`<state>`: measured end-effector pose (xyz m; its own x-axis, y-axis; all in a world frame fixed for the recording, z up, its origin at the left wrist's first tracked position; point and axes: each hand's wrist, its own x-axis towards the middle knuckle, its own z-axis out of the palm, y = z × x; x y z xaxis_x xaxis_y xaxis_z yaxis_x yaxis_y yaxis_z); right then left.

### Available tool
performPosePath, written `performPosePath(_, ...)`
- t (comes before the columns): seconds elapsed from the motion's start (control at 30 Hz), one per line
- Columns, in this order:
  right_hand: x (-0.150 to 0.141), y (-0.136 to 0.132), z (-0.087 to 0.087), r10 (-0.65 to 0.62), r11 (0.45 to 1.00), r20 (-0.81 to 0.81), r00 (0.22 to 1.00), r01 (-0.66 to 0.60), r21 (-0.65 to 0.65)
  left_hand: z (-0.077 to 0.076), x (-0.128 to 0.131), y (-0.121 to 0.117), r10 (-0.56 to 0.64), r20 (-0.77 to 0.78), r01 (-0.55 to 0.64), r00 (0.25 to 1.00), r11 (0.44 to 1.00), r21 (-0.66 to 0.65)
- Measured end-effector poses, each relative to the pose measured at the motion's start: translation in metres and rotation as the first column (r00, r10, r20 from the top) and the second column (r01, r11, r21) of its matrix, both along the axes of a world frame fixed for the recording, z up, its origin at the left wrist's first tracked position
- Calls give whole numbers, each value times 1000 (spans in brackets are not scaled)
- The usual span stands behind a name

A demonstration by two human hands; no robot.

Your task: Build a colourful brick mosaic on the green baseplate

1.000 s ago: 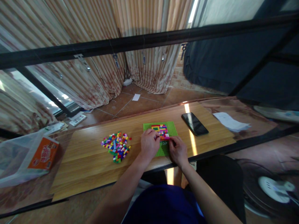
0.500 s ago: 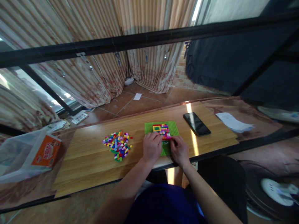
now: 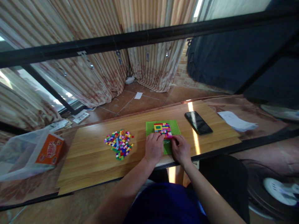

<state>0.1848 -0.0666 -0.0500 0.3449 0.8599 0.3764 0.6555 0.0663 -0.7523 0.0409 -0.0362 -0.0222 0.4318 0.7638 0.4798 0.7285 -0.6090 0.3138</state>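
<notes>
Head view, and nearest the lens it's a blue shirt point(image 3: 165, 203), two bare forearms running in over the edge of the wooden board point(image 3: 88, 160). Left hand point(image 3: 154, 147) next: fingers curled over the near left part of the brick panel point(image 3: 165, 127), tips close together, and whether they pinch a brick I cannot tell. Right hand point(image 3: 181, 150) opposite: thumb and forefinger drawn together at the near right corner, right at the end of a pink row point(image 3: 168, 137); a brick between those tips? Too small to call.

Here's the relation that counts: that pink row runs left to right between the two hands, along the panel's near edge, its right end up against the right fingertips, so the right hand is the nearer one there. The panel itself lies just beyond the fingers, on the green baseplate point(image 3: 176, 125), bare studs showing at its far side.

Over to the left, well apart from the hands, a heap of loose bricks point(image 3: 119, 144); out right, a dark phone point(image 3: 198, 122) lying aslant, papers point(image 3: 235, 121) beyond it. Farthest back, a black rail point(image 3: 151, 35) crosses in front of pleated curtains point(image 3: 149, 70).
</notes>
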Motion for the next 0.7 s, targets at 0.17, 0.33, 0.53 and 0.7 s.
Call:
performPosePath(0.17,0,0,0,2,1000,-10,1000,-2,-5,2,0,-2,0,12,0,1000,999,-38)
performPosePath(0.33,1,0,1,6,1000,0,1000,-6,4,6,-1,-6,-4,36,8,999,996,-90)
performPosePath(0.53,0,0,2,5,1000,-12,1000,-5,0,6,-12,-9,-56,102,70,993,988,-140)
performPosePath(0.7,0,0,3,1,1000,-1,1000,-1,0,4,-37,-9,55,170,-29,984,988,-149)
